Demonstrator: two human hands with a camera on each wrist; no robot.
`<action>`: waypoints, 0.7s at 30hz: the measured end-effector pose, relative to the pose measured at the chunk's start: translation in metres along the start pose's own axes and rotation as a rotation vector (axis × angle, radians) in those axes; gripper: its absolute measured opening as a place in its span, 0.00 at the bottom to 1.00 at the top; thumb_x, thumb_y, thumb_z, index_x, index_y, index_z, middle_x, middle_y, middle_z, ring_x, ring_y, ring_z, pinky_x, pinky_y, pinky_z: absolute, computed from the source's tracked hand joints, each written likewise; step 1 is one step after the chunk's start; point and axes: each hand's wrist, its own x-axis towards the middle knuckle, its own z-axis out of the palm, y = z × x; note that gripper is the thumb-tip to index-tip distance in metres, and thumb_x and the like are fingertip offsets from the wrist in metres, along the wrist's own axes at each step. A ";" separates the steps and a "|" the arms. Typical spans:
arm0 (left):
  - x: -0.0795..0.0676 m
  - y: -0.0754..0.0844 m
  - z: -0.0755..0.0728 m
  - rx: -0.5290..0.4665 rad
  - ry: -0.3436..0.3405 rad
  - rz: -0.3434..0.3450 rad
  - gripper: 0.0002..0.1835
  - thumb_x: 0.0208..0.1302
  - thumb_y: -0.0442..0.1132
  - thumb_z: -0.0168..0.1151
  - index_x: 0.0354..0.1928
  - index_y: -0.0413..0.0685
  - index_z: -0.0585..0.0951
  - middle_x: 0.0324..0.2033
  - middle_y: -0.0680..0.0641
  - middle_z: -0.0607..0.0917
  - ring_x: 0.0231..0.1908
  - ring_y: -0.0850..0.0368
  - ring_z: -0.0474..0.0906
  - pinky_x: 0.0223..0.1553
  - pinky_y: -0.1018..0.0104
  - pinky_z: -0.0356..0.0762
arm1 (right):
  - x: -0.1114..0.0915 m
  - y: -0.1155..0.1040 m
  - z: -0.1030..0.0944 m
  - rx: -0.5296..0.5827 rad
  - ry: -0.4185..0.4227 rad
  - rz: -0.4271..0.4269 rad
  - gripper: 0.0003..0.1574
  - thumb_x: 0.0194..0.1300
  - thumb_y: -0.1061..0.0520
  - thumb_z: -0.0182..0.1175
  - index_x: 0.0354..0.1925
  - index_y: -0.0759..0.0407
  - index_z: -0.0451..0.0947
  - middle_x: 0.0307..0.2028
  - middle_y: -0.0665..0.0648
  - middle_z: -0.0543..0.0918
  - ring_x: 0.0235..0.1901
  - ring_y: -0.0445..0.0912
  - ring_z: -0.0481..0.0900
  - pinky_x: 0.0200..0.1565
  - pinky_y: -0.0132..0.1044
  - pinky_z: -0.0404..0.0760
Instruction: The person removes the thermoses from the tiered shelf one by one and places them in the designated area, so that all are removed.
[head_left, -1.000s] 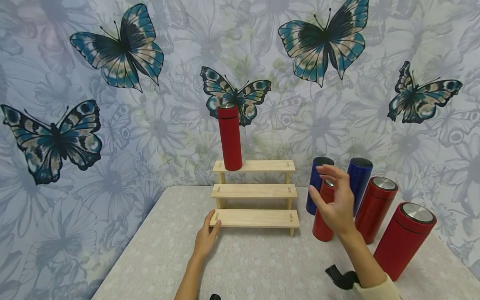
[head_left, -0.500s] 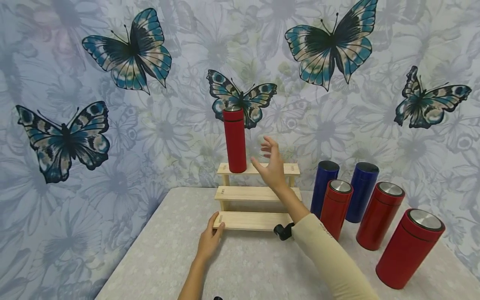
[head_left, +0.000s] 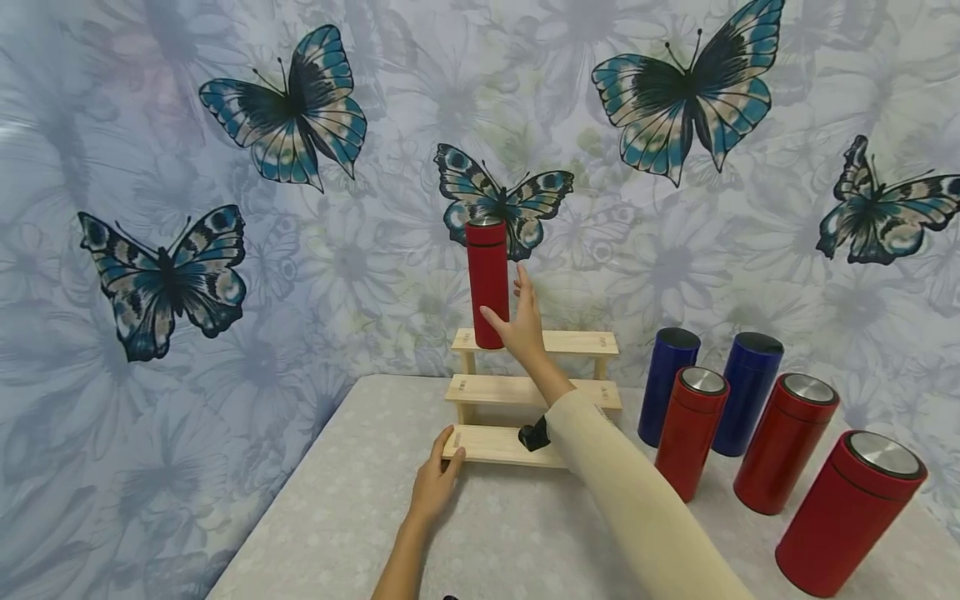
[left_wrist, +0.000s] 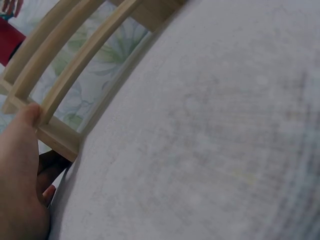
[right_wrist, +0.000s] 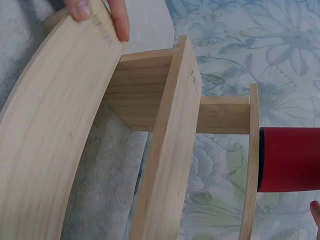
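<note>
A tall red thermos [head_left: 487, 271] stands upright at the left of the top step of a three-tier wooden shelf [head_left: 517, 389]. My right hand [head_left: 523, 329] is at the thermos's right side, thumb stretched across in front of its lower part and fingers raised beside it. In the right wrist view a fingertip [right_wrist: 316, 212] shows a gap from the thermos [right_wrist: 290, 160]. With my left hand [head_left: 435, 483] I grip the left end of the lowest step; in the left wrist view the thumb [left_wrist: 30, 115] lies on the wood and the fingers go round behind.
Right of the shelf on the cloth-covered table [head_left: 322, 500] stand two blue thermoses [head_left: 667, 387] and three red ones [head_left: 787, 442], all upright. A wall covering with butterflies [head_left: 682, 92] rises behind the shelf.
My right hand has moved left from above the thermos group to the red thermos on the top step. My left hand stays on the lowest step; the head view has shifted slightly.
</note>
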 end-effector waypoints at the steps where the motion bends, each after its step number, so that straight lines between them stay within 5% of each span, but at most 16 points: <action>1: 0.000 0.000 0.001 -0.004 -0.001 0.004 0.32 0.68 0.58 0.46 0.69 0.54 0.57 0.61 0.35 0.67 0.58 0.37 0.66 0.53 0.43 0.66 | 0.002 0.001 0.002 -0.001 -0.002 0.015 0.56 0.57 0.51 0.66 0.71 0.53 0.42 0.62 0.62 0.61 0.59 0.53 0.62 0.55 0.51 0.67; 9: -0.004 0.001 0.002 -0.010 -0.010 0.012 0.32 0.68 0.58 0.46 0.69 0.53 0.57 0.61 0.35 0.68 0.57 0.38 0.68 0.52 0.44 0.67 | 0.009 0.008 0.013 -0.004 -0.041 0.115 0.63 0.56 0.51 0.67 0.72 0.45 0.32 0.68 0.58 0.53 0.63 0.51 0.58 0.57 0.50 0.66; 14: -0.004 -0.001 0.001 -0.006 -0.010 0.018 0.32 0.68 0.58 0.45 0.69 0.53 0.57 0.61 0.35 0.68 0.56 0.38 0.69 0.52 0.44 0.68 | 0.017 0.007 0.016 0.002 -0.068 0.106 0.65 0.56 0.55 0.67 0.72 0.45 0.29 0.71 0.52 0.44 0.65 0.50 0.56 0.61 0.49 0.61; 21: -0.003 -0.002 -0.003 -0.006 -0.001 0.013 0.32 0.68 0.58 0.45 0.69 0.54 0.57 0.60 0.35 0.69 0.55 0.40 0.71 0.51 0.46 0.69 | 0.025 0.002 0.021 -0.005 -0.100 0.111 0.64 0.58 0.57 0.65 0.72 0.43 0.28 0.71 0.53 0.46 0.63 0.52 0.59 0.60 0.50 0.61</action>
